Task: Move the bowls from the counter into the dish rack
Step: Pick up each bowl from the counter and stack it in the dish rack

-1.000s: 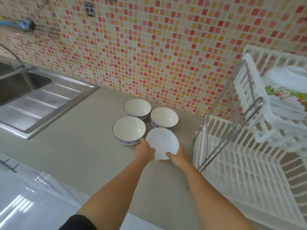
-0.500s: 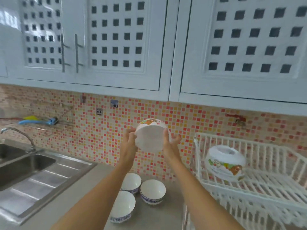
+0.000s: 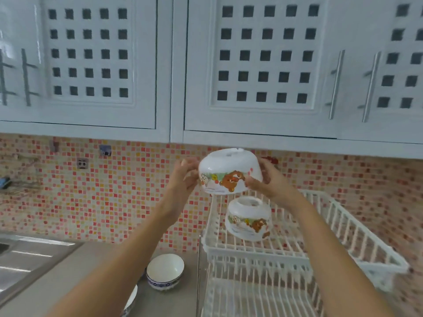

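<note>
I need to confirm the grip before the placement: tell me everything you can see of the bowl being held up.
The held bowl is white and glossy, plastic or melamine by its look, with a cartoon band showing a brown bear around its side. It is upside down, foot ring on top, slightly tilted. The left hand and right hand grip opposite sides, fingers on the wall near the rim. It hangs in the air above a matching inverted bowl on the upper tier of the white dish rack, touching neither.

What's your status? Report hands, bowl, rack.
Left hand and right hand both shut on the white cartoon-printed bowl, inverted, above the white plastic dish rack. Matching bowl sits on the top tier directly below. Blue-rimmed bowl waits on counter.
</note>
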The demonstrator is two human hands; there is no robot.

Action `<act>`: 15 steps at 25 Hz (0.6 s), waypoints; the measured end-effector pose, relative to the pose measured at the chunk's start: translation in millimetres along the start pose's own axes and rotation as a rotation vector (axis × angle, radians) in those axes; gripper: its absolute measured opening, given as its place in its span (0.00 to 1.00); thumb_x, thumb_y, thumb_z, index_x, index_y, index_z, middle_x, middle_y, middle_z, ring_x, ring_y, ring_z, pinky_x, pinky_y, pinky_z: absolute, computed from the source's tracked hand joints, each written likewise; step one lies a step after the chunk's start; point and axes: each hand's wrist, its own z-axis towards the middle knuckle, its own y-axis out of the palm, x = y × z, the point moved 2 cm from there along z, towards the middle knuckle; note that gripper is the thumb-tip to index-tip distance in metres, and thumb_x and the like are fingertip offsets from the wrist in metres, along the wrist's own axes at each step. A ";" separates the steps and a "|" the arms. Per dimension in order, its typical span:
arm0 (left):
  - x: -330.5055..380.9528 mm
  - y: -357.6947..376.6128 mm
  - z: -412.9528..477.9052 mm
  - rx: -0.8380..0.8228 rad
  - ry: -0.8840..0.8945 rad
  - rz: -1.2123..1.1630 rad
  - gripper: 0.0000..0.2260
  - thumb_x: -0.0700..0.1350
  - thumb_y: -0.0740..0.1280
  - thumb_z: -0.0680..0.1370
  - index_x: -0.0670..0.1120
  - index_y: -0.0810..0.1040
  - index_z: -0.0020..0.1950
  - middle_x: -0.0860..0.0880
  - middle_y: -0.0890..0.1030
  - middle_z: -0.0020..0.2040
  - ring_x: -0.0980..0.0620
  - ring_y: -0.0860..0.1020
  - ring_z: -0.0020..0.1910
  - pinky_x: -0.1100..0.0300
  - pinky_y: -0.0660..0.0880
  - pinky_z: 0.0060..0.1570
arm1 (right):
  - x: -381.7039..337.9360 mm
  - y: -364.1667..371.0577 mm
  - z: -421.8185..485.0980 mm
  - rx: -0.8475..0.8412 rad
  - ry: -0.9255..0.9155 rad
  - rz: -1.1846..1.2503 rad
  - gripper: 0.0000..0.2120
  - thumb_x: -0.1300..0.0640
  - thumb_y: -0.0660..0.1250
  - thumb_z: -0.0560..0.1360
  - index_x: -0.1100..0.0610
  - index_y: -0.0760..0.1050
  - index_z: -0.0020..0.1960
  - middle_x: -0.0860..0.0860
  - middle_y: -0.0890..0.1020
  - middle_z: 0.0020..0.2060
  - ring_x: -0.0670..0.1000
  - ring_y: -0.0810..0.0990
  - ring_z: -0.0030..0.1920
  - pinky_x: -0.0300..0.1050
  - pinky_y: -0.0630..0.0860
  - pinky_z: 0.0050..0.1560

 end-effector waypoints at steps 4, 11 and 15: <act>-21.1 49.4 -4.8 -0.155 -0.120 0.104 0.18 0.52 0.47 0.83 0.52 0.76 0.49 0.57 0.82 0.46 0.58 0.80 0.46 0.65 0.75 0.52 | 35.7 -35.5 -28.5 -0.055 0.062 -0.270 0.55 0.34 0.79 0.47 0.46 0.62 0.70 0.39 0.71 0.66 0.44 0.69 0.68 0.51 0.67 0.70; -62.8 67.1 -10.2 -0.278 -0.291 0.239 0.11 0.62 0.52 0.78 0.65 0.67 0.58 0.65 0.74 0.56 0.56 0.71 0.67 0.60 0.67 0.65 | 83.7 -33.7 -43.2 -0.214 0.204 -0.485 0.55 0.51 0.82 0.58 0.43 0.50 0.74 0.43 0.66 0.69 0.46 0.68 0.66 0.47 0.70 0.64; -70.8 71.4 -13.0 -0.334 -0.271 0.460 0.22 0.60 0.51 0.80 0.56 0.64 0.72 0.55 0.69 0.68 0.52 0.68 0.68 0.47 0.65 0.71 | 99.2 -23.9 -45.2 -0.252 0.212 -0.523 0.56 0.52 0.81 0.58 0.42 0.47 0.74 0.44 0.65 0.70 0.49 0.69 0.65 0.50 0.72 0.64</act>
